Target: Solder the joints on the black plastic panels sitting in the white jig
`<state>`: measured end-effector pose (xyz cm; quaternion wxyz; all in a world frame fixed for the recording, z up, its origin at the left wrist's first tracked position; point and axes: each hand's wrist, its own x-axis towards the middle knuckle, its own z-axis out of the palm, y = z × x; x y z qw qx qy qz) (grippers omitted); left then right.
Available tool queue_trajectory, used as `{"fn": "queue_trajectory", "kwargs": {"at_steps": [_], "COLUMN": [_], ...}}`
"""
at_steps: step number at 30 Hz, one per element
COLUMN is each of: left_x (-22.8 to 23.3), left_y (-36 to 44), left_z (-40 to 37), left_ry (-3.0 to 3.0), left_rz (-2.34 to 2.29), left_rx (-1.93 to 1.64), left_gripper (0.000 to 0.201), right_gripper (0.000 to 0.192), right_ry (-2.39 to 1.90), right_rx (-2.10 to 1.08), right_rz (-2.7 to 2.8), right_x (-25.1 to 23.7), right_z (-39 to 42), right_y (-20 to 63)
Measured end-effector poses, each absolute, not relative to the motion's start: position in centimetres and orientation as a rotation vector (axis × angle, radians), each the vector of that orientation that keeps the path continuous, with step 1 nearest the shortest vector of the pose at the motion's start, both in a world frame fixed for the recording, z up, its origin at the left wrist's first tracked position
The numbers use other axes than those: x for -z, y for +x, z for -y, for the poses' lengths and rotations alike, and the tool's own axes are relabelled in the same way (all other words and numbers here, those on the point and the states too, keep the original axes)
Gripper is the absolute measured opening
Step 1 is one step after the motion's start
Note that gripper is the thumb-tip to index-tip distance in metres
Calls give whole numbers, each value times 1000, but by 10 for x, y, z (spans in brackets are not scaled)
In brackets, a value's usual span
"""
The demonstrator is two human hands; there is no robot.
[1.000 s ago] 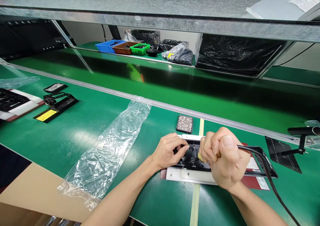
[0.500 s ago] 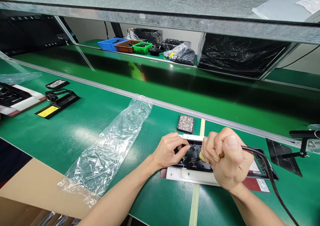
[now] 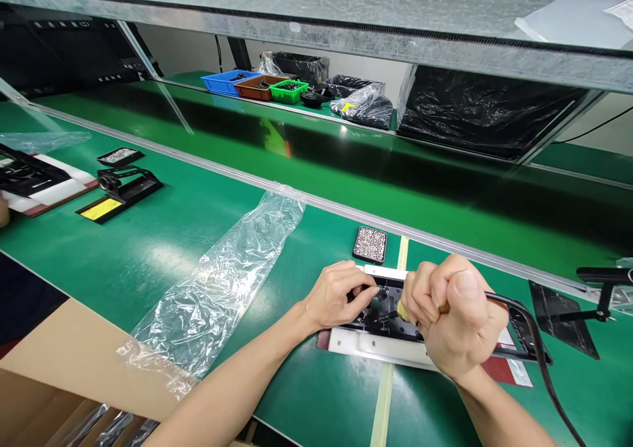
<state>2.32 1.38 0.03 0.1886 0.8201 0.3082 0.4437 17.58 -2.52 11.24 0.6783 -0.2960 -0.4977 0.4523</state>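
My right hand point(image 3: 452, 315) is closed in a fist around a corded tool whose black cable point(image 3: 531, 341) runs off to the lower right. Its tip points down at a black plastic part point(image 3: 383, 315) lying in a white fixture point(image 3: 376, 348) on a red base. My left hand point(image 3: 336, 295) rests on the left side of that black part, fingertips pinching a small piece at its middle. A small black tray of tiny screws point(image 3: 370, 244) lies just behind the fixture.
A crumpled clear plastic bag point(image 3: 217, 289) lies to the left on the green belt point(image 3: 148, 249). Another fixture point(image 3: 34, 183) and a stand with a yellow pad point(image 3: 116, 196) sit far left. A black tool stand point(image 3: 568, 312) is at right. Coloured bins point(image 3: 257, 84) and black bags stand on the far shelf.
The view has shifted slightly; both hands stay on the black part, with the right fist edging a little to the right and down.
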Motion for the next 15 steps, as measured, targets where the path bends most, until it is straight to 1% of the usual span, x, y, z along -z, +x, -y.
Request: {"fn": "queue_trajectory", "kwargs": {"at_steps": [15], "left_x": [-3], "left_y": [26], "left_z": [-13], "left_ry": [2303], "left_rz": [-871], "left_rx": [-1258], "left_gripper": [20], "right_gripper": [41], "right_ry": [-657], "right_rx": [-1019], "right_rz": [1128], "right_x": [-116], "right_z": [25], "right_y": [176]}}
